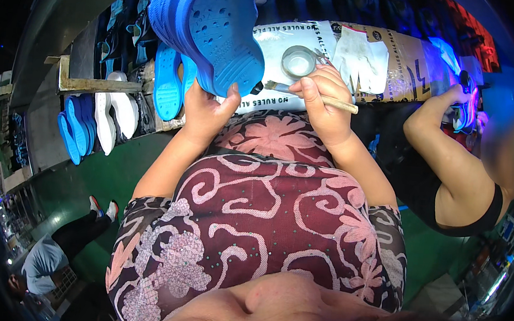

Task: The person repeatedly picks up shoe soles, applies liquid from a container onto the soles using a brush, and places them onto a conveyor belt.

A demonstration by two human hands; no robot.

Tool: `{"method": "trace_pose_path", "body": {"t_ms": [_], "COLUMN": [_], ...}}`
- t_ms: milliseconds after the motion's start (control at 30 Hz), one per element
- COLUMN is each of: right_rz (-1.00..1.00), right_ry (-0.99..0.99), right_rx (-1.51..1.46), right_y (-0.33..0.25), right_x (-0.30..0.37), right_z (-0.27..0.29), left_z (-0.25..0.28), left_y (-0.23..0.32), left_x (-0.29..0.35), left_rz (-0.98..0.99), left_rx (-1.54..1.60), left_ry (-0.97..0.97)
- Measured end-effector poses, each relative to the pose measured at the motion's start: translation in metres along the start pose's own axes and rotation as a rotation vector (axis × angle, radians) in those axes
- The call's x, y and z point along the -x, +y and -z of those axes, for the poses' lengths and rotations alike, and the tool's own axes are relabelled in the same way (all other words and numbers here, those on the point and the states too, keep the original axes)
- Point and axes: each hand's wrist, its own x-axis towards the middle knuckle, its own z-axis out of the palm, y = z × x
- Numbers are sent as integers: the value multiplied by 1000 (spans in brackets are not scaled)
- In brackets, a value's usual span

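Note:
My left hand (208, 111) grips a blue shoe sole (222, 28) near its lower end, thumb on the edge. The sole is tilted up, its inner face with small holes turned toward me, and layered blue edges show along its left side. My right hand (325, 96) pinches a paintbrush (341, 104) by its wooden handle. Its bristles point left, close to the sole's lower right edge, by a small black spot; whether they touch I cannot tell. Just beyond my right hand a small round bowl (299, 62) holds pale liquid.
A white work glove (361, 60) lies right of the bowl on the wrapped worktop (406, 66). More blue soles (167, 84) and white soles (114, 113) stand at the left. On the right a co-worker (450, 157) handles a brightly lit shoe; another person (49, 265) is lower left.

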Motion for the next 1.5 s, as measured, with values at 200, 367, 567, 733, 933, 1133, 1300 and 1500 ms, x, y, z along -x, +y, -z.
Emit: {"method": "trace_pose_path", "body": {"t_ms": [200, 367, 567, 733, 933, 1133, 1300, 1500], "right_rz": [65, -2, -1, -58, -187, 38, -98, -413], "right_ry": [-201, -133, -190, -179, -56, -89, 35, 170], "right_rx": [43, 22, 37, -51, -184, 25, -45, -229], "right_y": [-9, -7, -10, -9, -11, -2, -3, 8], "right_x": [-2, 2, -4, -1, -4, -5, -2, 33], "right_z": [1, 5, 0, 2, -2, 6, 22, 25], "left_z": [-3, -2, -9, -4, -3, -2, -4, 31], "left_y": [-9, -9, -6, -3, -4, -8, 12, 82], "left_x": [4, -1, -3, -9, -4, -14, -27, -49], "left_rz": [-56, -201, -203, -313, -322, -519, -276, 119], "left_rx": [-81, -178, -78, -84, -117, -381, -88, 247], "left_ry": [49, 33, 69, 66, 57, -59, 49, -304]}}
